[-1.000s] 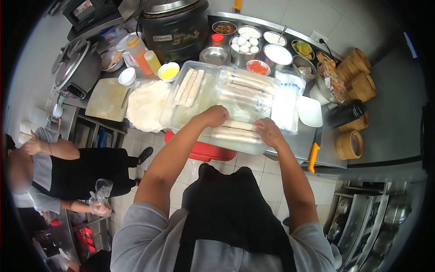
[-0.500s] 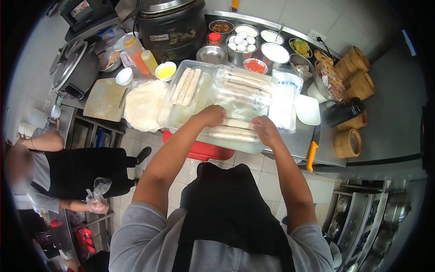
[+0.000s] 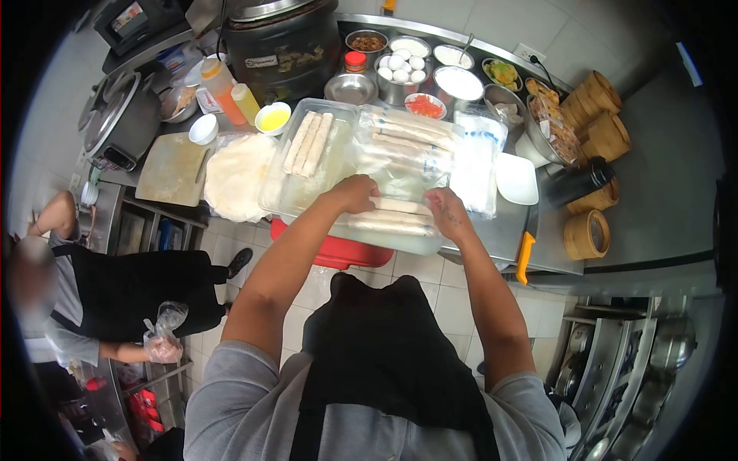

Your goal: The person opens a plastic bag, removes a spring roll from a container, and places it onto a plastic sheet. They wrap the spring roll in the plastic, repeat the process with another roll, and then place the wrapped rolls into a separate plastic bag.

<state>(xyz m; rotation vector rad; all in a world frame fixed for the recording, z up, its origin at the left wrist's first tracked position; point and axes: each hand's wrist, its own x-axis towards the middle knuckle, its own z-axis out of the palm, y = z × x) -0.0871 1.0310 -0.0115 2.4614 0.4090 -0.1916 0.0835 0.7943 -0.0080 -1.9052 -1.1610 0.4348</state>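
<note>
A long pale rolled-up dough roll [image 3: 401, 206] lies crosswise near the front of a shallow clear plastic tray [image 3: 270, 184]. My left hand [image 3: 356, 194] is closed at its left end, fingers curled. My right hand [image 3: 447, 213] pinches its right end. Just nearer to me in the tray are more rolls [image 3: 390, 223], side by side. Clear plastic film [image 3: 400, 180] spreads behind the held roll, with several wrapped rolls [image 3: 411, 134] farther back. Several bare rolls [image 3: 309, 144] lie lengthwise at the tray's left.
Flat dough sheets [image 3: 240, 177] and a cutting board [image 3: 173, 170] lie left. Behind stand a bowl of eggs [image 3: 401, 67] and several ingredient bowls. Plastic bags [image 3: 478, 165], a white dish [image 3: 517, 179] and an orange-handled knife [image 3: 526, 257] are right. A co-worker [image 3: 138, 288] stands at left.
The whole view has shifted slightly left and up. Both hands stay at the ends of the same roll, with hardly any movement relative to the tray.
</note>
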